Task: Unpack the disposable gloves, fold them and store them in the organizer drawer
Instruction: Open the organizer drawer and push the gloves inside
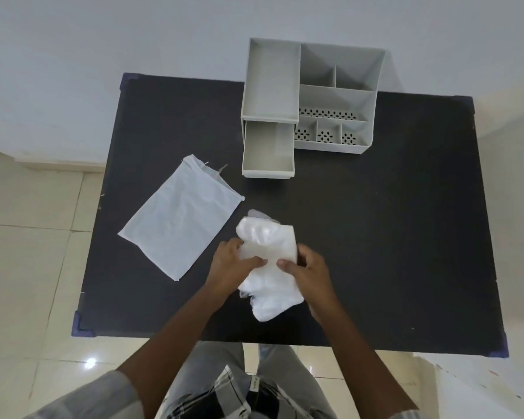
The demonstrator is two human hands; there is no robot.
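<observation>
A bundle of translucent white disposable gloves [266, 246] lies bunched near the middle of the black table [390, 237]. My left hand [230, 267] grips its left side, thumb pressed across the plastic. My right hand [307, 270] grips the right side, thumb on top. The empty white pouch [179, 219] lies flat to the left of the gloves. The grey organizer [312, 95] stands at the table's far edge, and its lower drawer [268, 152] is pulled out and holds nothing.
The organizer has several open compartments, some with perforated floors [327, 114]. Blue corner guards [82, 323] mark the table corners. Tiled floor surrounds the table, and my legs show below its near edge.
</observation>
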